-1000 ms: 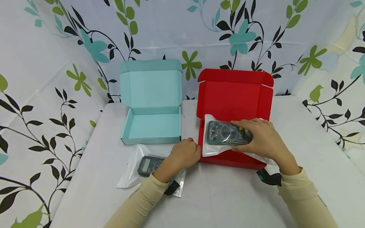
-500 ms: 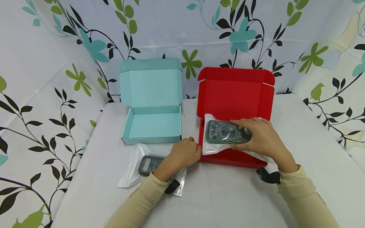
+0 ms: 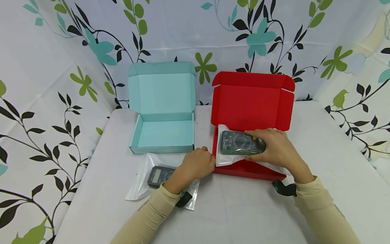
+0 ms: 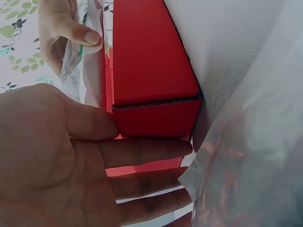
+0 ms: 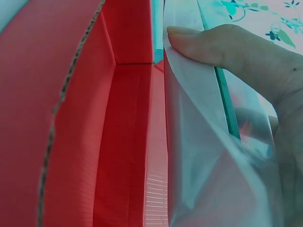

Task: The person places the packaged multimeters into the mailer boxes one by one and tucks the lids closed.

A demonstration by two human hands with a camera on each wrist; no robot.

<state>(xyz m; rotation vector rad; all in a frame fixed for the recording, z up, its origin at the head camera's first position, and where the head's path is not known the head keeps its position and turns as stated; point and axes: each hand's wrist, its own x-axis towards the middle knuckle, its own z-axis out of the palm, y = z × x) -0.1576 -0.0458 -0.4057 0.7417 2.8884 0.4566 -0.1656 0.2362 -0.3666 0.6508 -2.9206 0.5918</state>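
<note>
Right hand (image 3: 275, 149) grips bagged green multimeter (image 3: 239, 143) over red box (image 3: 248, 169); bag overhangs the front wall, might snag. Left hand (image 3: 198, 164), fingers straight, steadies box corner; I'd watch for sliding.

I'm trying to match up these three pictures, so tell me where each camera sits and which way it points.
Head: above, facing forward and down at the table; both hands and sleeves show.
Left wrist: beside the left hand, facing the red box corner; palm shows.
Right wrist: under the right hand, facing into the box along the bagged multimeter; thumb shows.
All share the red box.
</note>
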